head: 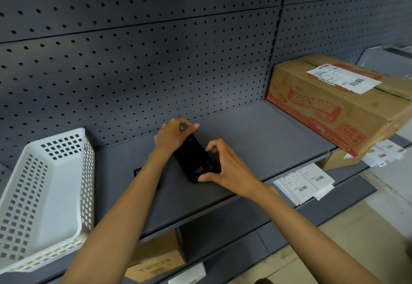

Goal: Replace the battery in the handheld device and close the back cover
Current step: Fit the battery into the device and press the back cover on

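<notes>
**Black device held at both ends over the grey shelf**

I see the handheld device (pixel 193 158) at the middle of the grey shelf (pixel 256 141), its long axis running diagonally: the far end points up and left toward the pegboard wall (pixel 133 61), the near end down and right toward me. Its dark face is up, with a recessed area near the lower end; I cannot tell whether a cover is on.

My left hand (pixel 172 135) grips the far end, fingers curled over the top edge with the thumb out to the right. My right hand (pixel 225 165) holds the near end, thumb pressed on the bottom corner and fingers curled along the right edge.

A white perforated basket (pixel 44 190) sits to the left, a cardboard box (pixel 334 105) to the right.
</notes>
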Demonstrator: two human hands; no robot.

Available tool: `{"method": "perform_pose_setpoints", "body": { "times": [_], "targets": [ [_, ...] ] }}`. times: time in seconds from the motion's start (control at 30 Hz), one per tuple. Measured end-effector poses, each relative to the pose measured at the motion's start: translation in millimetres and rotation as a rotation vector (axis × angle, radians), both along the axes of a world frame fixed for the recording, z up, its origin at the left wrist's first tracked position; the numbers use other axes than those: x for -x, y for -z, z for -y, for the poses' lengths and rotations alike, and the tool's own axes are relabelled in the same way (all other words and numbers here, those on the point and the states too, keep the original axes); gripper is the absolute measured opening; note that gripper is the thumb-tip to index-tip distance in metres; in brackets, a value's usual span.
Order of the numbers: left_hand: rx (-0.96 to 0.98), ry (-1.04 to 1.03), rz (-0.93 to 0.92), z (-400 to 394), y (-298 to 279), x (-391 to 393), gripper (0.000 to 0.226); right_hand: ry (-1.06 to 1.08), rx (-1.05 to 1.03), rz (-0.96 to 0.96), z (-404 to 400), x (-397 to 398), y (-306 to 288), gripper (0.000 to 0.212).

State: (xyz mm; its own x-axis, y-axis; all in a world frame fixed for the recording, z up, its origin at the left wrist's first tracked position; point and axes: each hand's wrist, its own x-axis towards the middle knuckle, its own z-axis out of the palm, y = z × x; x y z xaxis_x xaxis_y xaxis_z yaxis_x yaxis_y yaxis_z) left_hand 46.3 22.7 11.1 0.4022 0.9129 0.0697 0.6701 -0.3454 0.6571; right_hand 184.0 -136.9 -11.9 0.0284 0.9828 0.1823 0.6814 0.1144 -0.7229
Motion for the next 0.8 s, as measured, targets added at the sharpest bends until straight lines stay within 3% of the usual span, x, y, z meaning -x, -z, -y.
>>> {"method": "perform_pose_setpoints", "body": {
  "times": [0.13, 0.4, 0.6, 0.8],
  "targets": [
    [0.027, 0.061, 0.058, 3.0, 7.4, -1.2, 0.027, -0.022, 0.023, 0.041, -0.3, -4.8, -0.5, 0.066],
    [0.045, 0.119, 0.128, 7.4, 7.6, 3.5, 0.022, -0.047, 0.059, 0.046, -2.6, -7.2, 1.6, 0.075],
    [0.041, 0.15, 0.209, 15.0, 10.1, 19.9, 0.023, -0.125, 0.091, 0.132, -7.9, -16.5, -4.6, 0.044],
    [-0.009, 0.116, 0.235, 34.6, 13.6, 37.8, 0.025, -0.146, 0.016, 0.073, -29.6, -18.2, -12.4, 0.016]
  ]
}}
